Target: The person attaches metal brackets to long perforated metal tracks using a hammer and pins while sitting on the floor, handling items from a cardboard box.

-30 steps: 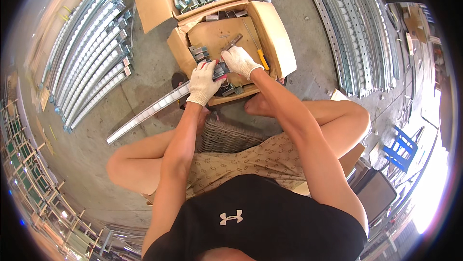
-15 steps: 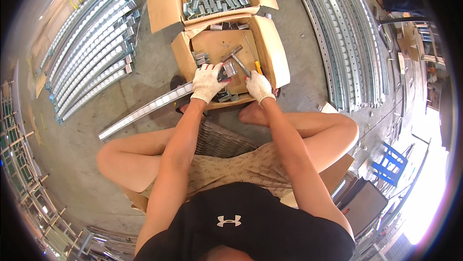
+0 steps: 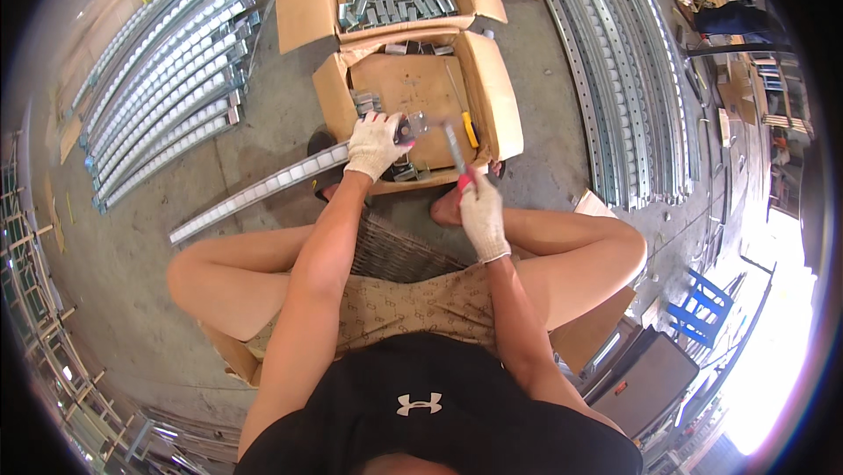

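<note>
My left hand, in a pale knitted glove, is closed round the end of a roller track, a long metal rail with a row of white rollers. A small shiny metal bracket sits at that end, just beyond my fingers, over the cardboard-covered box. My gloved right hand grips a hammer by its handle, held up in front of my right foot. The hammer's head is smeared by motion. A yellow-handled screwdriver lies on the cardboard inside the open box.
Loose brackets lie along the box's inner edges. A second carton behind it holds rows of metal brackets. Roller tracks lie at left, perforated metal rails at right. A blue plastic item stands at the far right.
My right hand has drawn back toward me, lifting the hammer away from the bracket. My left hand stays at the track's end, which has shifted slightly.
</note>
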Available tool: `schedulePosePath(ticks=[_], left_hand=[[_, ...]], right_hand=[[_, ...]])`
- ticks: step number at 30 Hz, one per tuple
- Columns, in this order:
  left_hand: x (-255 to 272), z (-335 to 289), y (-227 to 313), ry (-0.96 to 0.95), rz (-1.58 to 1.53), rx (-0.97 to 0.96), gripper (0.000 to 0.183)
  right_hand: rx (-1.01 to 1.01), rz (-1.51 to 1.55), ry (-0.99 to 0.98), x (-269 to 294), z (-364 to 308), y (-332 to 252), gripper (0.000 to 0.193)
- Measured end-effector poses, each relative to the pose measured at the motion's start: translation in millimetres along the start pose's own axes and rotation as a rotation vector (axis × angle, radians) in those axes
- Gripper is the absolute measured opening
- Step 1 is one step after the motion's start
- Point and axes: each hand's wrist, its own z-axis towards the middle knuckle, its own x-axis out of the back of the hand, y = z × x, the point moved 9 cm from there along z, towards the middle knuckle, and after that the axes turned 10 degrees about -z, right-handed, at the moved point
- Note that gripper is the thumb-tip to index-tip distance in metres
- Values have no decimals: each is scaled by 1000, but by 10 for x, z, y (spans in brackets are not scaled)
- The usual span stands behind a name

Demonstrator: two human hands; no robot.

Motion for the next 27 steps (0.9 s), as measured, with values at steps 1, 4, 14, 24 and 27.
schedulePosePath(ticks=[1, 4, 14, 24, 27], left_hand=[[-7, 12, -34, 19, 14, -12, 66], [25, 65, -62, 50, 31, -28, 67], [12, 56, -54, -52, 33, 9, 73], [367, -115, 22, 62, 80, -73, 89], [850, -476, -224, 84, 149, 104, 92]], right_hand=[[-61, -8, 21, 104, 67, 15, 45], [-201, 230, 69, 240, -9, -102, 45], [-59, -289, -100, -149, -16, -70, 41], [-27, -64, 51, 92, 58, 146, 38], [7, -71, 47, 51, -37, 132, 37]])
